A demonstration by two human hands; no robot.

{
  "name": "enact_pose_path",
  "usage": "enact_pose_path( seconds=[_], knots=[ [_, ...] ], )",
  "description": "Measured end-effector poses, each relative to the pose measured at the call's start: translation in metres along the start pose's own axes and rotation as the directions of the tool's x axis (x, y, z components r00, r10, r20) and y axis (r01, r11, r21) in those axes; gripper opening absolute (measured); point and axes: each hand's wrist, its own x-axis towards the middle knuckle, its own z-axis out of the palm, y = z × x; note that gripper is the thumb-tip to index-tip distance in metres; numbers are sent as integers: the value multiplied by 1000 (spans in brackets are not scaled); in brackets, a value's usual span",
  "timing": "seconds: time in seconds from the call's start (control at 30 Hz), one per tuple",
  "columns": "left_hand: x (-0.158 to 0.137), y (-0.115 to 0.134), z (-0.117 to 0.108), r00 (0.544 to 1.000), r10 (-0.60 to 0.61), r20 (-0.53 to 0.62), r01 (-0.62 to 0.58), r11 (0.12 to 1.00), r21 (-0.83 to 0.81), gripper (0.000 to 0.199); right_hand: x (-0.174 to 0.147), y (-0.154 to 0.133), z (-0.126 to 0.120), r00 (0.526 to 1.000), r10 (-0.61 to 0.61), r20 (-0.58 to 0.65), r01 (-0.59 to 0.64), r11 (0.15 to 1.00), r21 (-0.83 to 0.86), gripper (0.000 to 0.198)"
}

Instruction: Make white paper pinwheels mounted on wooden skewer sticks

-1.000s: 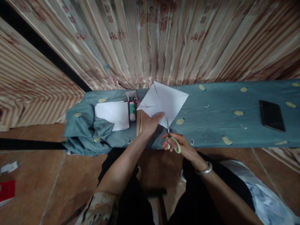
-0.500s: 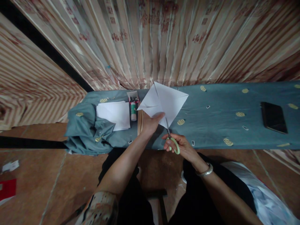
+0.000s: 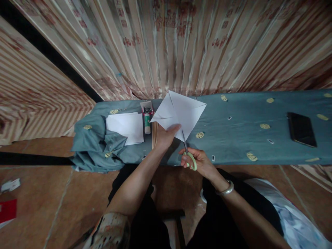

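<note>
A square sheet of white paper (image 3: 185, 110) is held corner-up above the cloth-covered bench, with slits running in from its corners. My left hand (image 3: 166, 136) grips its lower left edge, thumb on top and the other fingers hidden beneath. In my right hand (image 3: 198, 159) are scissors (image 3: 191, 160) with light green handles, fingers closed in the loops. Their blades lie at the paper's lower corner, pointing up toward its middle; how far apart the blades are I cannot tell.
Left of the paper lie a glue stick (image 3: 147, 123), a small open box (image 3: 147, 106), thin wooden sticks (image 3: 155, 135) and a stack of white paper (image 3: 127, 128). A black phone (image 3: 301, 129) rests on the blue-green cloth (image 3: 233, 138) at right. A pleated curtain (image 3: 166, 52) hangs behind the bench.
The paper, both hands and the scissors appear shifted very slightly left, along with the whole view. Both grips stay the same, and the blades remain at the lower corner.
</note>
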Motion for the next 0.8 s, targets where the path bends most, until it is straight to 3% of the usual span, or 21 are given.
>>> enact_pose_path(
  seconds=[0.37,0.8],
  knots=[
    [1,-4,0,1000,-19,-9,19,1000,-25,38,1,6,1,1000,-14,-18,14,1000,14,48],
    [4,-13,-2,999,-21,29,22,998,-60,31,1,7,2,999,3,-47,-2,1000,24,48]
  ],
)
